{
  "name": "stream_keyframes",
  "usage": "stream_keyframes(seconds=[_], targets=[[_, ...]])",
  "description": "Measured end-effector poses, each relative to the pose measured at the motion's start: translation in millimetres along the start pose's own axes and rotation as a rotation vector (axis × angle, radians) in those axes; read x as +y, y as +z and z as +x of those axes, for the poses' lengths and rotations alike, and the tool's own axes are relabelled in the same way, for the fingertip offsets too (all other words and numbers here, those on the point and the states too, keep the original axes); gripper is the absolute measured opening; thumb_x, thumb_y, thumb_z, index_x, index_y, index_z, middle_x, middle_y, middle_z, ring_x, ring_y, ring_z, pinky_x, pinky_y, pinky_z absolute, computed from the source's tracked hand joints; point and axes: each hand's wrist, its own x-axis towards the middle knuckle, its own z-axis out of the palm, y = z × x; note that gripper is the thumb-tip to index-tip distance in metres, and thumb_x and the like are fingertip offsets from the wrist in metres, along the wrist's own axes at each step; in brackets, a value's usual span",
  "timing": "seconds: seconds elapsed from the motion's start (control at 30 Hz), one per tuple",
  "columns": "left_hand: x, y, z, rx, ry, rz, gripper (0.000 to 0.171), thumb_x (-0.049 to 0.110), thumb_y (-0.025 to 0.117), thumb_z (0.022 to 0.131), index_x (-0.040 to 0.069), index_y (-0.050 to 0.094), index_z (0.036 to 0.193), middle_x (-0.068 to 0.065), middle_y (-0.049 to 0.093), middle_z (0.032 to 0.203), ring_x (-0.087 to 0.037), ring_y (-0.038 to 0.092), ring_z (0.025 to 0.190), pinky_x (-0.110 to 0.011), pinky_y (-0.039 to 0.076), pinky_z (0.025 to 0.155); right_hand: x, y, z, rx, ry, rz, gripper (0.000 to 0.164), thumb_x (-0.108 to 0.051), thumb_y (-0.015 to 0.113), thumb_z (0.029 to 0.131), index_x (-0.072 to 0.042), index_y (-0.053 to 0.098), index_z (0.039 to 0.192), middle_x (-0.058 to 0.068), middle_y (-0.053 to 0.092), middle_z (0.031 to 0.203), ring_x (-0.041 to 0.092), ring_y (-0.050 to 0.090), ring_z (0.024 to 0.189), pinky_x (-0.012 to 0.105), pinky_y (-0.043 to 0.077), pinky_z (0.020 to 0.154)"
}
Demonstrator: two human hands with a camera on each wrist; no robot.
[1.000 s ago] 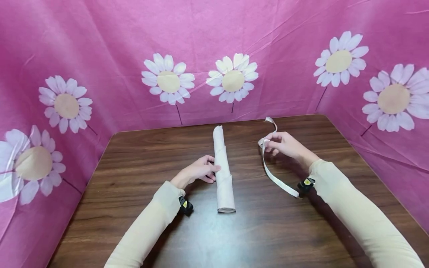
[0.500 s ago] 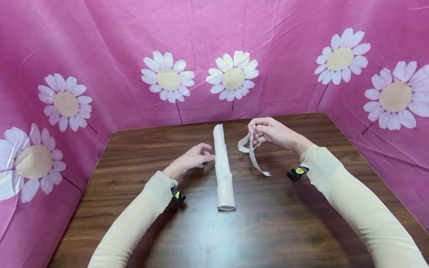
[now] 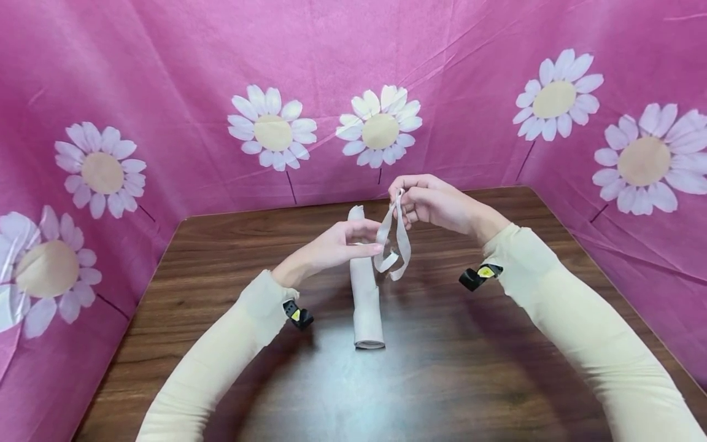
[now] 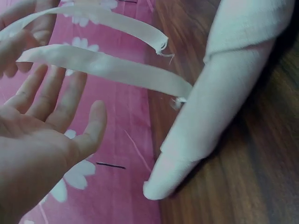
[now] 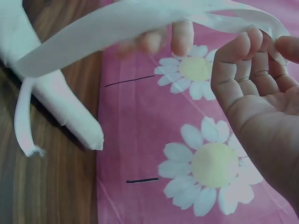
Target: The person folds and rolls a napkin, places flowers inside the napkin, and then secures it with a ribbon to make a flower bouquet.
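Note:
My right hand [image 3: 436, 202] is raised over the far side of the table and pinches a white fabric strip [image 3: 405, 242] near its fold. Both frayed tails of the strip [image 4: 107, 66] dangle down. Beside it, my left hand [image 3: 330, 247] reaches in from the left with fingers extended, its fingertips right at the hanging strip. In the left wrist view, the fingers of that left hand [image 4: 37, 135] are spread and loose. Below lies a rolled cloth [image 3: 366, 307], off-white and long, pointing away from me; the left hand covers part of its upper half.
The dark wood-grain table [image 3: 265, 380] ends at the back against a pink curtain [image 3: 188, 73] printed with daisies, which also runs along both sides. Each forearm, in a cream sleeve, has a black wrist camera [image 3: 298, 314] strapped on.
The right hand has lifted the strip off the table and carried it left, towards the roll. The left hand has let go of the rolled cloth and moved right over it to the strip.

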Motion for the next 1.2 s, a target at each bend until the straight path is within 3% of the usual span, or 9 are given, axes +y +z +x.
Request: stream_keyframes(seconds=[0.13, 0.27, 0.47, 0.6, 0.73, 0.87, 1.03, 1.2], targets=[[12.9, -0.1, -0.9, 0.001, 0.035, 0.017, 0.025, 0.013, 0.065, 0.1, 0.005, 0.066, 0.124, -0.009, 0.072, 0.107, -0.031, 0.064, 0.107, -0.035, 0.049, 0.097, -10, 1, 3, 0.019, 0.005, 0.012, 0.017, 0.001, 0.04, 0.098, -0.001, 0.057, 0.099, 0.01, 0.061, 0.086, 0.02, 0.058, 0.073, 0.032, 0.05, 0.068], [20.8, -0.7, -4.7, -0.011, 0.061, -0.005, 0.016, 0.008, 0.059, 0.103, 0.0, 0.066, 0.114, -0.01, 0.074, 0.101, -0.036, 0.065, 0.107, -0.038, 0.049, 0.099, -15, 1, 5, 0.034, 0.029, 0.041, 0.015, -0.001, 0.042, 0.1, -0.003, 0.057, 0.1, 0.011, 0.063, 0.086, 0.021, 0.062, 0.076, 0.034, 0.053, 0.071], [26.4, 0.2, -13.6, 0.035, 0.025, -0.138, 0.017, 0.007, 0.052, 0.106, -0.004, 0.06, 0.116, -0.018, 0.073, 0.098, -0.033, 0.07, 0.102, -0.043, 0.05, 0.099, -10, 1, 0, 0.044, 0.056, 0.109, 0.013, -0.004, 0.04, 0.103, -0.005, 0.052, 0.104, 0.01, 0.061, 0.08, 0.025, 0.062, 0.076, 0.036, 0.053, 0.075], [24.1, -0.8, -17.3, 0.082, 0.014, -0.137, 0.017, 0.01, 0.052, 0.107, -0.003, 0.061, 0.114, -0.012, 0.069, 0.094, -0.024, 0.069, 0.093, -0.045, 0.052, 0.095, 0, -2, -5, 0.052, 0.081, 0.139, 0.012, -0.005, 0.04, 0.105, -0.005, 0.052, 0.107, 0.01, 0.06, 0.08, 0.024, 0.062, 0.073, 0.037, 0.054, 0.075], [19.7, -4.3, -21.3, 0.1, 0.024, -0.139, 0.019, 0.012, 0.051, 0.107, -0.004, 0.06, 0.112, -0.014, 0.065, 0.092, -0.021, 0.065, 0.088, -0.048, 0.053, 0.092, 11, -5, -7, 0.043, 0.119, 0.131, 0.014, -0.006, 0.042, 0.106, -0.005, 0.054, 0.112, 0.009, 0.057, 0.084, 0.022, 0.061, 0.073, 0.035, 0.055, 0.075], [15.9, -10.6, -24.2, 0.13, -0.007, -0.138, 0.019, 0.015, 0.053, 0.107, -0.002, 0.061, 0.111, -0.02, 0.063, 0.096, -0.025, 0.064, 0.089, -0.042, 0.054, 0.087, 19, -8, -7, 0.057, 0.154, 0.052, 0.023, -0.018, 0.044, 0.109, -0.005, 0.055, 0.126, 0.007, 0.053, 0.089, 0.019, 0.056, 0.073, 0.034, 0.052, 0.074], [17.1, -21.9, -26.9, 0.176, -0.056, -0.123, 0.018, 0.016, 0.054, 0.107, 0.001, 0.062, 0.111, -0.01, 0.066, 0.097, -0.021, 0.067, 0.086, -0.038, 0.056, 0.083, 23, -9, -7, 0.054, 0.199, -0.128, 0.042, -0.035, 0.051, 0.108, -0.011, 0.053, 0.143, 0.005, 0.047, 0.091, 0.02, 0.05, 0.081, 0.037, 0.051, 0.079], [27.2, -34.3, -29.3, 0.247, -0.053, -0.135, 0.02, 0.015, 0.054, 0.106, -0.004, 0.061, 0.11, -0.008, 0.067, 0.088, -0.018, 0.067, 0.077, -0.038, 0.056, 0.079, 20, -7, -8, 0.039, 0.263, -0.276, 0.048, -0.04, 0.055, 0.105, -0.018, 0.05, 0.148, 0.004, 0.041, 0.084, 0.017, 0.043, 0.069, 0.036, 0.048, 0.072]])
